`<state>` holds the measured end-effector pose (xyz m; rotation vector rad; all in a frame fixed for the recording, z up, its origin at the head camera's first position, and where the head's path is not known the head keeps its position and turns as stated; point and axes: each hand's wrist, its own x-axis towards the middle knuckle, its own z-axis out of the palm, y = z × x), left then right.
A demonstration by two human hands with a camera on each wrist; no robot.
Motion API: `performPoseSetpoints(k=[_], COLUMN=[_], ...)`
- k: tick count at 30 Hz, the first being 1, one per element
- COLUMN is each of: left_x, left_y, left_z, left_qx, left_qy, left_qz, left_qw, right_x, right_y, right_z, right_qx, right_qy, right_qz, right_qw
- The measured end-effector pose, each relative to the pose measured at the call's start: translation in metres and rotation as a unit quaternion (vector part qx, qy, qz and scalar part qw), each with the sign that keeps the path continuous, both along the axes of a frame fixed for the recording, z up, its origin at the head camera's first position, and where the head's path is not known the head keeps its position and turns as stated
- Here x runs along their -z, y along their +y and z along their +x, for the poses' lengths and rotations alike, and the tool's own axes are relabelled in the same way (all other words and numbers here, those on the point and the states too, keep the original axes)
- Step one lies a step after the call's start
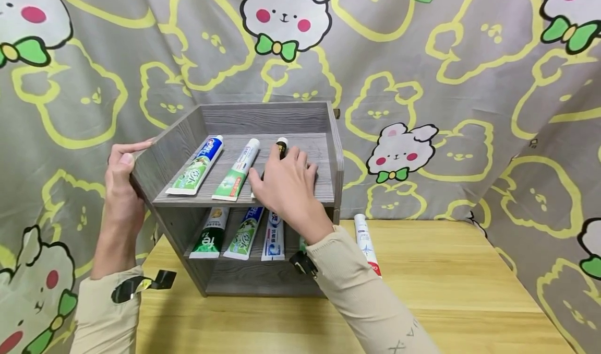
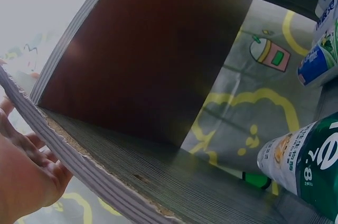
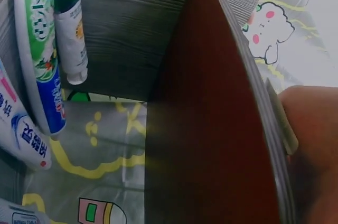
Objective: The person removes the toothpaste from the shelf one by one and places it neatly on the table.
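Note:
A grey wood-grain shelf unit [image 1: 265,204] stands on the table. My left hand [image 1: 123,187] grips its left side panel near the top front corner, fingers reaching over the edge. On the top level my right hand [image 1: 288,187] holds a dark toothpaste tube [image 1: 282,148], thumb to its left; most of the tube is hidden under the hand. In the right wrist view a sliver of its flat end [image 3: 282,118] shows past the board edge by the thumb. Left of it lie a white-and-green toothpaste tube [image 1: 237,171] and a blue-and-green toothpaste tube [image 1: 197,167].
The middle level holds a dark green tube [image 1: 209,236], another blue-and-green tube [image 1: 244,234], a white-and-blue tube [image 1: 274,237] and one mostly hidden behind my right wrist. A white-and-red tube [image 1: 365,244] lies on the wooden table [image 1: 436,270] at right. A patterned curtain [image 1: 385,98] hangs behind.

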<state>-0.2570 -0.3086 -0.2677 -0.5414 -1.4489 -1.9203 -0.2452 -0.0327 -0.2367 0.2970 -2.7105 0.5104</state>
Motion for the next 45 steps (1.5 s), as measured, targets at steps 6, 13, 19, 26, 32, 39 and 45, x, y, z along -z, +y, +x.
performPoseSetpoints(k=[6, 13, 19, 26, 32, 39, 45], left_x=[-0.004, 0.0, 0.005, 0.007, 0.007, 0.005, 0.004], left_y=[-0.004, -0.01, -0.011, -0.009, -0.007, -0.002, -0.002], left_z=[0.006, 0.014, 0.013, 0.01, 0.008, -0.001, -0.011], left_qx=[-0.006, -0.004, 0.0, -0.003, -0.011, -0.003, -0.008], left_qy=[0.007, -0.002, -0.01, -0.007, -0.004, 0.007, 0.032], left_qz=[0.002, 0.009, 0.015, 0.013, -0.003, -0.003, -0.006], left_qw=[1.0, 1.0, 0.9998, 0.9999, 0.9999, 1.0, 0.9994], right_x=[-0.006, -0.001, 0.004, 0.01, 0.014, 0.013, 0.011], right_y=[-0.008, -0.016, -0.013, -0.004, 0.004, 0.017, 0.022], right_z=[-0.001, 0.0, -0.001, 0.004, 0.008, 0.009, 0.014], right_qx=[0.007, 0.014, 0.003, -0.023, -0.046, -0.076, -0.117], right_qy=[-0.01, -0.022, -0.024, 0.008, 0.044, 0.087, 0.136], right_qz=[0.006, 0.002, -0.002, -0.039, -0.082, -0.167, -0.224], right_qw=[1.0, 1.0, 1.0, 0.999, 0.995, 0.979, 0.958])
